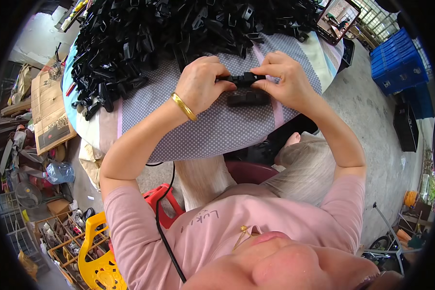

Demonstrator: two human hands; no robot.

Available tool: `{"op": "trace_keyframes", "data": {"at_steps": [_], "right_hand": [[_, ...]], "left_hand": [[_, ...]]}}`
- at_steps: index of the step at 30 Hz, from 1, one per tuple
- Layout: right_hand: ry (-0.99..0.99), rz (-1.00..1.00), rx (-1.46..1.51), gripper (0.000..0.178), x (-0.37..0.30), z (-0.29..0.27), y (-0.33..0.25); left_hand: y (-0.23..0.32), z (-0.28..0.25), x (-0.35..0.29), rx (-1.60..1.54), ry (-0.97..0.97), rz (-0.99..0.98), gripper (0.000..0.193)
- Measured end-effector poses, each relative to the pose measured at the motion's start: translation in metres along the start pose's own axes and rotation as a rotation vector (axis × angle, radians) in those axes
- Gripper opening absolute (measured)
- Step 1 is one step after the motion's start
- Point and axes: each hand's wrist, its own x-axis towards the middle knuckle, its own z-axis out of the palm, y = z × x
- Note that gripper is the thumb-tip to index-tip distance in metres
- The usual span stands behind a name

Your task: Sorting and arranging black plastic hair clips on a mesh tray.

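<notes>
Above the table's near half, both my hands pinch a short black plastic piece [242, 79], one at each end; its exact kind is too small to tell. My left hand [200, 83], a gold bangle on its wrist, closes thumb and fingers on the left end. On the right end, the thumb and fingertips of my right hand [286, 81] are pressed together. Just below the held piece, a dark oblong block [249, 98] rests on the cloth. A large heap of black plastic pieces [145, 43] covers the far side and left of the table.
A dotted grey, striped cloth [188, 140] covers the rounded table. At its far right stands a framed screen or mirror [338, 19]. Blue crates [401, 60] stand on the floor to the right. Cardboard [53, 111] and a yellow plastic chair [99, 258] are at left. A black cable [162, 212] hangs beside me.
</notes>
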Motion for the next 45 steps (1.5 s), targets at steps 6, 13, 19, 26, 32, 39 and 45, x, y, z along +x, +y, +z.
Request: {"op": "trace_keyframes", "data": {"at_steps": [6, 13, 19, 26, 32, 39, 45], "right_hand": [[0.033, -0.018, 0.06, 0.025, -0.003, 0.011, -0.003], [-0.008, -0.012, 0.096, 0.024, 0.004, 0.009, -0.001], [-0.104, 0.011, 0.147, 0.021, 0.01, 0.006, 0.001], [0.125, -0.014, -0.144, 0.023, 0.029, -0.002, 0.031], [0.1, -0.072, -0.393, 0.02, 0.031, 0.006, 0.048], [0.043, -0.041, -0.358, 0.019, 0.024, -0.007, 0.057], [0.118, 0.116, 0.015, 0.038, 0.019, -0.012, 0.033]], "left_hand": [[0.009, 0.012, -0.004, -0.052, 0.05, 0.053, 0.019], [0.004, 0.008, -0.003, -0.085, 0.037, 0.065, 0.018], [0.003, 0.001, 0.0, -0.066, -0.062, 0.05, 0.023], [-0.019, -0.045, 0.009, 0.426, 0.062, -0.188, 0.048], [-0.03, -0.04, 0.019, 0.461, -0.054, -0.412, 0.052], [-0.027, -0.052, 0.013, 0.051, 0.012, -0.303, 0.048], [-0.013, -0.025, 0.014, -0.888, -0.092, -0.218, 0.051]]}}
